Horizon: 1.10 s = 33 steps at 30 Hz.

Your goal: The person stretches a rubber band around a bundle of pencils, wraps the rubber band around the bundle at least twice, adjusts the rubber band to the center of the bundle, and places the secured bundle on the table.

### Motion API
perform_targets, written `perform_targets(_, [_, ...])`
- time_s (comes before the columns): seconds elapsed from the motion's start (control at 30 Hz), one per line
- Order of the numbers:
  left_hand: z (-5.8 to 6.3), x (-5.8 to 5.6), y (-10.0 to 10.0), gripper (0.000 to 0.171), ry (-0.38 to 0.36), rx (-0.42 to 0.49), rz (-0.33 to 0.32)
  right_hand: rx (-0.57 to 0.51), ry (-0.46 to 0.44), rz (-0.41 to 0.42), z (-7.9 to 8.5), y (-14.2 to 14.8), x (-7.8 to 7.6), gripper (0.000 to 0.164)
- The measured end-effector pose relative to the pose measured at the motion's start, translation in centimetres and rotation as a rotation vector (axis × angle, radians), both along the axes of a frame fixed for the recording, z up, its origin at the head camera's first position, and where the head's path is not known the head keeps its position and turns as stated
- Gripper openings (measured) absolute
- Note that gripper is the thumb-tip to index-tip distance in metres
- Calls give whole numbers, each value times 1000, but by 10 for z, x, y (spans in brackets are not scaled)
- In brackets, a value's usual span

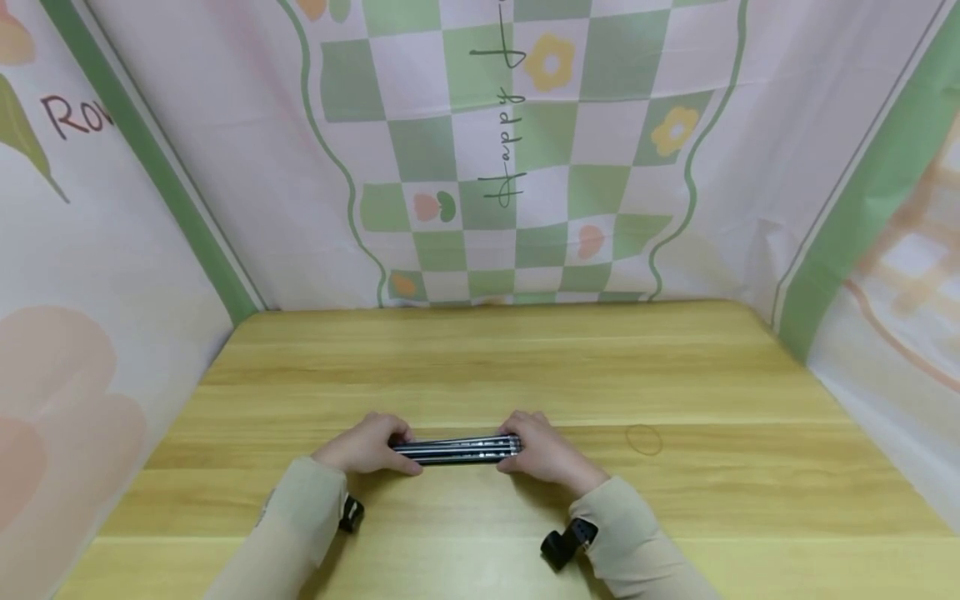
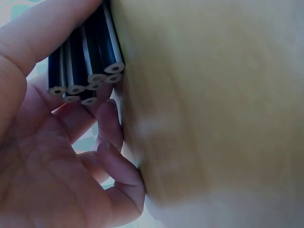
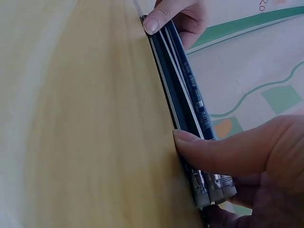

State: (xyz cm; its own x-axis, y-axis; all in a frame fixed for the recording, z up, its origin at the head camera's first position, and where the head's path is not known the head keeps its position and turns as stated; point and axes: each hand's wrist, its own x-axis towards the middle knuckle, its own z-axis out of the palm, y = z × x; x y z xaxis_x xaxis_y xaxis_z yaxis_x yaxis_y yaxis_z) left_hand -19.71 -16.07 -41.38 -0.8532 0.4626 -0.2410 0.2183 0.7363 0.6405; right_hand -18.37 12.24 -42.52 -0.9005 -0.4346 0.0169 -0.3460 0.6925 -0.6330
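A bundle of several dark pencils (image 1: 457, 451) lies sideways between my two hands, low over the middle of the table. My left hand (image 1: 371, 444) grips the left end, thumb on the near side and fingers on the far side. In the left wrist view the flat wooden ends of the pencils (image 2: 88, 59) show beside the thumb. At the other end, my right hand (image 1: 546, 450) holds the bundle between thumb and fingers. White erasers with silver ferrules (image 3: 216, 187) stick out past that thumb in the right wrist view.
A rubber band (image 1: 643, 439) lies on the wooden table (image 1: 480, 358) to the right of my right hand. Printed cloth (image 1: 487, 150) hangs behind the table and along both sides. Each wrist wears a black camera (image 1: 567, 543).
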Motion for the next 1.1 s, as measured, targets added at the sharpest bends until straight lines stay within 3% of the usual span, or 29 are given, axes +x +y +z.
perform_targets(0.23, [2,1,-1,26,-7,-3,-10,45,-10,-45,3,-6,4,23])
perform_targets(0.6, [6,3,-3,28,-14,-50,-35,51,-15,37,4,-1,0,23])
perform_targets(0.8, [4,2,-2,33,-11,-69,-38,43,-55,19,6,2,1,23])
perform_targets(0.97, [6,-1,2,25,-30,-49,-71,-3,-82,15,9,5,-1,26])
perform_targets(1.1, [12,0,3,21,-22,-37,-79,-173,-206,40,9,9,-6,26])
